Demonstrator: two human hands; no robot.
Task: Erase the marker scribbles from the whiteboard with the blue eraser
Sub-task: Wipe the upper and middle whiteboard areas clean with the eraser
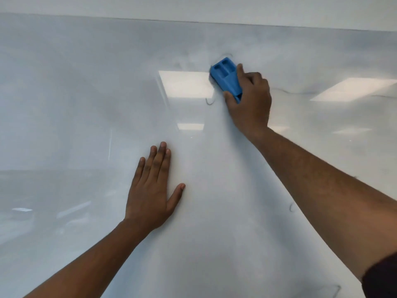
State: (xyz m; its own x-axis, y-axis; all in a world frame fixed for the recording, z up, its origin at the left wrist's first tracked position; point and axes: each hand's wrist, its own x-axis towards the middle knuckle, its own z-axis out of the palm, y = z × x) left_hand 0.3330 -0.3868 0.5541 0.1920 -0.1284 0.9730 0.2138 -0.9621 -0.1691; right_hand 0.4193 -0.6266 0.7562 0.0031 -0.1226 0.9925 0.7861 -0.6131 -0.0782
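Observation:
A glossy whiteboard (86,104) fills the view. My right hand (249,100) grips the blue eraser (225,78) and presses it flat against the board, upper centre. Faint grey marker smears (184,63) lie just left of the eraser. A thin curved stroke (210,101) sits below the eraser, and a thin wavy line (287,90) runs to the right of my right hand. My left hand (153,190) rests flat on the board lower down, fingers spread, holding nothing.
The board's top edge (193,21) runs across the top, with white wall above. Ceiling lights reflect in the board (184,83). A small dark mark (291,207) sits beside my right forearm, and a faint line (337,290) lies near the bottom right.

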